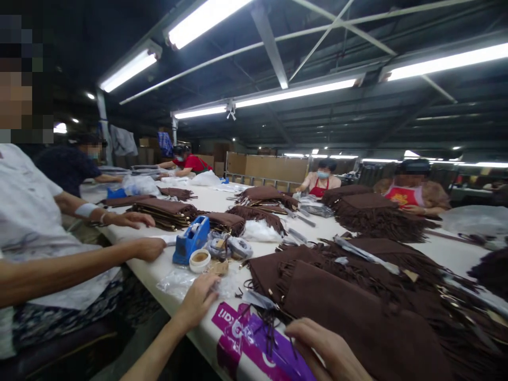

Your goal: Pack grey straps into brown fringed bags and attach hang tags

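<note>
My left hand [198, 300] rests at the near edge of the white table [456, 254], fingers curled on a clear plastic bag [174, 281]. At the bottom of the view my right hand [325, 349] lies beside a brown suede fringed bag [357, 317], its fingers bent near thin dark cords on a purple and white printed bag [246, 333]. Whether either hand grips anything is unclear.
A blue tape dispenser [192, 239] and a tape roll [199, 260] stand just beyond my left hand. Stacks of brown fringed bags [377, 217] cover the long table. A person in white [27, 222] sits close on my left; several other workers sit further along.
</note>
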`<state>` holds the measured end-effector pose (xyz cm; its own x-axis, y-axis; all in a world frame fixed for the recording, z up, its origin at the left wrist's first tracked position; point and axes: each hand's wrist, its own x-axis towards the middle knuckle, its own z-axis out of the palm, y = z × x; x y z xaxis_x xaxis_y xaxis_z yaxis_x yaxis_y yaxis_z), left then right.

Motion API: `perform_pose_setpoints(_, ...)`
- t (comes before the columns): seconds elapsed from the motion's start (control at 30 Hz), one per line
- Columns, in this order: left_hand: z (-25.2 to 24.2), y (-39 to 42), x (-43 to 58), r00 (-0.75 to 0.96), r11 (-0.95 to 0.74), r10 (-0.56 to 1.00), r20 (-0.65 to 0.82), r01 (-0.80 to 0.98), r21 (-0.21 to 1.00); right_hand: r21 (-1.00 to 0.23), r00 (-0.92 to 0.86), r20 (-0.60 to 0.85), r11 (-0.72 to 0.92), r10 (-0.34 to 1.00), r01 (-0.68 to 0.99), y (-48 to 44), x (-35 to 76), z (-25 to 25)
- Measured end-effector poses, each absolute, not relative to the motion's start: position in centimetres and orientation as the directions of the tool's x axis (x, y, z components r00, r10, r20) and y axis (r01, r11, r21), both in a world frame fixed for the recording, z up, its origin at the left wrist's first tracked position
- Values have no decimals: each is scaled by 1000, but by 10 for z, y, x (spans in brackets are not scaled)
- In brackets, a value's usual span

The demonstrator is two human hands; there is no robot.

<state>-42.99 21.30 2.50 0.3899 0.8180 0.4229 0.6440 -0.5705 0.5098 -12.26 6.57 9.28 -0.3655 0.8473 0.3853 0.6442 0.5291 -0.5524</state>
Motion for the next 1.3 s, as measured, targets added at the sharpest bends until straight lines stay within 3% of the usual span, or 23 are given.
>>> perform_pose_setpoints(0.17,29,208,-429,306,-534,841,446,599,596,-548,-333,392,508,858,665,131,-200,90)
perform_pose_setpoints(0.37,24,208,-430,287,-494,866,409,617,612,-224,-228,212,274,950,935,185,-249,59)
perform_pose_setpoints(0.5,28,206,-428,329,-497,867,375,639,588,-134,-208,263,249,942,959,194,-260,39)
perform_pose_setpoints(0.6,37,203,-422,333,-472,881,337,672,571,-198,-203,325,276,924,941,198,-254,27)
perform_pose_setpoints(0.7,42,203,-415,277,-415,908,315,703,577,-372,-188,377,334,907,866,204,-247,20)
perform_pose_setpoints(0.77,42,204,-412,246,-390,917,313,717,578,-495,-176,366,352,914,795,205,-244,22)
perform_pose_setpoints(0.83,41,207,-412,241,-387,917,317,726,568,-529,-169,339,336,925,779,200,-243,31)
perform_pose_setpoints(0.9,39,208,-413,252,-399,912,324,728,557,-414,-174,323,304,930,858,188,-240,48)
perform_pose_setpoints(1.0,39,207,-414,277,-430,897,344,729,534,-120,-236,247,271,940,955,163,-222,78)
perform_pose_setpoints(1.07,41,206,-414,297,-447,889,349,732,514,-42,-197,201,209,960,977,148,-197,94)
perform_pose_setpoints(1.17,42,208,-415,320,-460,882,345,741,489,-159,-31,212,66,977,985,127,-145,101)
perform_pose_setpoints(1.3,42,213,-420,347,-497,859,377,743,448,-625,149,165,-14,975,780,90,-88,87)
